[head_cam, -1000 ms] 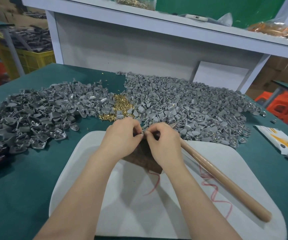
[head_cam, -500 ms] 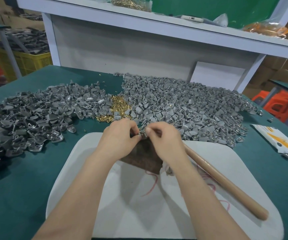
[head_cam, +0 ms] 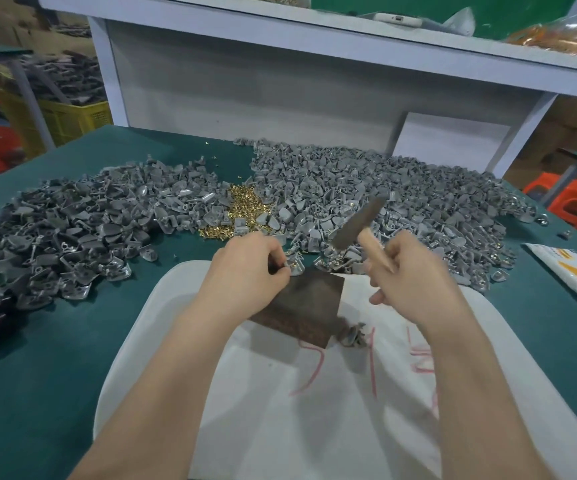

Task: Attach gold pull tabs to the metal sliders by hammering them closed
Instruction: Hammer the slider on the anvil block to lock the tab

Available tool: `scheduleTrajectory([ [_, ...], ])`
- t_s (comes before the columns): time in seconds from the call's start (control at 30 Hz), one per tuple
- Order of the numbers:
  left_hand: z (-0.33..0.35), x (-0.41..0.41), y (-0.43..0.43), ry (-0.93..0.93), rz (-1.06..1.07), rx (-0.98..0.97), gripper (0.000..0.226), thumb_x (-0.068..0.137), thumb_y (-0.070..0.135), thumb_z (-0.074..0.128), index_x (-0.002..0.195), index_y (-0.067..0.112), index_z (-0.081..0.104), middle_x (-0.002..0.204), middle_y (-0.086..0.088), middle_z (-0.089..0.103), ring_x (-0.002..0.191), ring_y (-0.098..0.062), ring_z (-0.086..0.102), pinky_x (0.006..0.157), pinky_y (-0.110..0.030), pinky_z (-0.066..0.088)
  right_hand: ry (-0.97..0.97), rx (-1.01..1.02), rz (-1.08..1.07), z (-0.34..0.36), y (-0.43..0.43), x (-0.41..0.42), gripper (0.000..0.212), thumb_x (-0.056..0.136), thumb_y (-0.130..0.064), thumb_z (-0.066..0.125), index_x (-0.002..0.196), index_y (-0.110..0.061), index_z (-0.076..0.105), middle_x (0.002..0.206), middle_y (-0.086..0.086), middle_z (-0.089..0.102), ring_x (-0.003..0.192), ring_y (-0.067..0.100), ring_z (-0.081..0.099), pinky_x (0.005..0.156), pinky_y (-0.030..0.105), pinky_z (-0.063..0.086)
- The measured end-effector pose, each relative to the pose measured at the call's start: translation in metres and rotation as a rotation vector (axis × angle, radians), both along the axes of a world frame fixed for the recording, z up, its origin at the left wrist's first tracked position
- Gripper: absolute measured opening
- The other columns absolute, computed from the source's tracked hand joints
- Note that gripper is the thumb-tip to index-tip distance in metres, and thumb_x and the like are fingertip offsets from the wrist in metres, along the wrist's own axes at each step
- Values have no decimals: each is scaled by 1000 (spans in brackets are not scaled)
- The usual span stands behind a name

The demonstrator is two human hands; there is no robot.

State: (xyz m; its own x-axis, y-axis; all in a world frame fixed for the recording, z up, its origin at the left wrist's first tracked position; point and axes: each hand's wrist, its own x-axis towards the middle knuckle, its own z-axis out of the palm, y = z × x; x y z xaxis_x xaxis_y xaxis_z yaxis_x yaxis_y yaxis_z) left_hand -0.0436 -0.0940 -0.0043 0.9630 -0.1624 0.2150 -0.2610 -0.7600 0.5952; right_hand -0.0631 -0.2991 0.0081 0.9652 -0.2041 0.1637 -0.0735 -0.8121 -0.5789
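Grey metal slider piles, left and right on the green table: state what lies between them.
A small heap of gold pull tabs lies between the left grey slider pile and the right grey slider pile, shown in the head view.

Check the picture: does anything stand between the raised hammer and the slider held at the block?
Nothing visible does. The right hand grips the hammer, raised above and right of the slider, with open air between. The left hand pinches the slider at the dark block's far edge, close beside the strike spot.
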Motion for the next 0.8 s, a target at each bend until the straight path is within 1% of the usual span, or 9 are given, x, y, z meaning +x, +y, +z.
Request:
scheduleTrajectory([
  [0.03, 0, 0, 0, -4, 2, 3, 9, 85, 25, 65, 76, 23, 62, 83, 6, 61, 87, -18, 60, 83, -40, 51, -61, 56, 28, 4, 2, -3, 13, 91, -28, 56, 91, -20, 46, 76, -1, 65, 49, 12, 64, 53, 28, 42],
  [0.17, 0, 1, -1, -9, 3, 16, 13, 85, 24, 65, 73, 24, 60, 79, 10, 57, 86, -18, 60, 82, -40, 51, -184, 105, 171, 12, 14, -13, 21, 93, -27, 53, 113, -32, 51, 72, -6, 62, 58, 11, 55, 60, 26, 38],
  [0.23, 0, 1, -1, -6, -5, 7, 15, 85, 23, 66, 72, 24, 59, 78, 10, 56, 86, -19, 60, 82, -40, 51, -219, 109, 200, 15, 19, -16, 21, 94, -29, 50, 115, -34, 53, 74, -8, 63, 57, 6, 53, 61, 27, 42],
  [0.37, 0, 1, -1, -18, -5, 23, 17, 85, 23, 67, 71, 26, 59, 79, 8, 58, 87, -20, 61, 83, -40, 51, -418, 70, 180, 22, 26, -24, 17, 93, -33, 49, 105, -26, 60, 70, -4, 65, 60, 11, 59, 58, 28, 45],
  [0.43, 0, 1, -2, -7, 6, 18, 19, 84, 23, 68, 69, 27, 58, 79, 8, 60, 86, -19, 61, 82, -38, 51, -325, -39, 257, 20, 32, -26, 14, 94, -33, 50, 97, -23, 59, 65, -2, 61, 58, 10, 56, 57, 25, 44],
  [0.53, 0, 2, 0, 8, 25, 16, 18, 83, 22, 68, 68, 27, 60, 74, 11, 58, 83, -18, 62, 79, -33, 50, -154, -136, 311, 11, 38, -24, 15, 94, -34, 50, 94, -23, 61, 71, -2, 62, 69, 21, 59, 66, 31, 44],
  [0.6, 0, 2, 0, 3, 14, 10, 13, 84, 23, 68, 71, 25, 64, 74, 12, 57, 85, -18, 62, 81, -33, 50, -275, -62, 248, 14, 38, -24, 18, 94, -32, 52, 105, -24, 64, 77, -1, 66, 71, 18, 60, 65, 25, 42],
  [0.7, 0, 3, 0, -7, -7, 33, 9, 85, 24, 67, 77, 22, 68, 81, 10, 64, 88, -17, 62, 85, -37, 51, -509, 46, 172, 21, 33, -26, 18, 94, -29, 54, 109, -26, 63, 69, -8, 63, 61, 8, 56, 59, 15, 40],
  [0.8, -1, 3, 0, 7, 20, 9, 13, 85, 23, 68, 72, 23, 65, 74, 11, 63, 80, -15, 62, 80, -36, 52, -250, -124, 295, 15, 36, -24, 11, 95, -34, 51, 98, -31, 61, 63, -9, 55, 60, 10, 50, 56, 16, 36],
])
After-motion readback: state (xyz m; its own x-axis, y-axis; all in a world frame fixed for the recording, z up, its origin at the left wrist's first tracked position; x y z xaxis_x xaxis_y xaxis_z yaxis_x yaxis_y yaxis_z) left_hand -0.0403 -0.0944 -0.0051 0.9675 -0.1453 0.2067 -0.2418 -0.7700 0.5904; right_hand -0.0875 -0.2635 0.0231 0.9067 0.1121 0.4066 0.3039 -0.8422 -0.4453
